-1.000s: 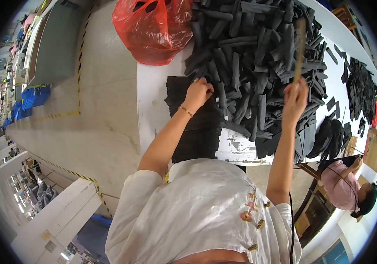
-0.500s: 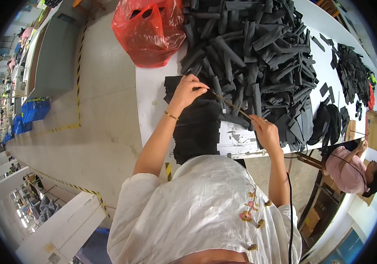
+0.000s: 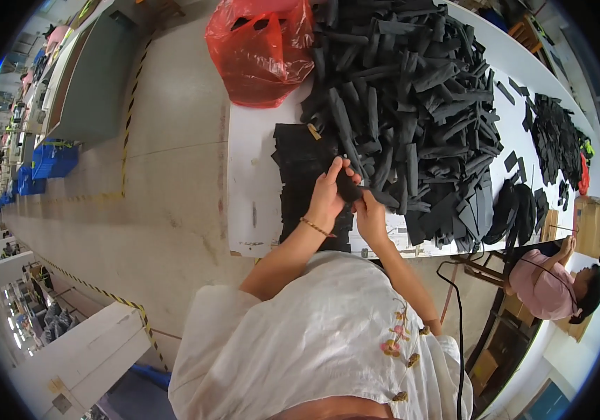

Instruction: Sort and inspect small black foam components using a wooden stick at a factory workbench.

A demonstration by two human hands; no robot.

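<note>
My left hand (image 3: 326, 196) and my right hand (image 3: 373, 221) are close together over the table's near edge. Between them is a small black fabric piece (image 3: 347, 187), gripped by the fingers of both. Beneath and left of my hands lie flat black fabric pieces (image 3: 303, 157) in an uneven stack. A short tan strip (image 3: 314, 131) rests at the stack's far end. Just beyond my hands rises a big heap of rolled black fabric pieces (image 3: 405, 105).
A red plastic bag (image 3: 261, 63) stands on the white table (image 3: 244, 210) at the far left. Flatter black pieces (image 3: 478, 210) and another dark pile (image 3: 559, 140) lie to the right. A person in pink (image 3: 545, 283) sits at the right. A black cable (image 3: 459, 315) hangs beside my right arm.
The thin brownish strip stretched between my hands is no longer there; a short tan strip now lies on the stack. My hands have come together on a black fabric piece.
</note>
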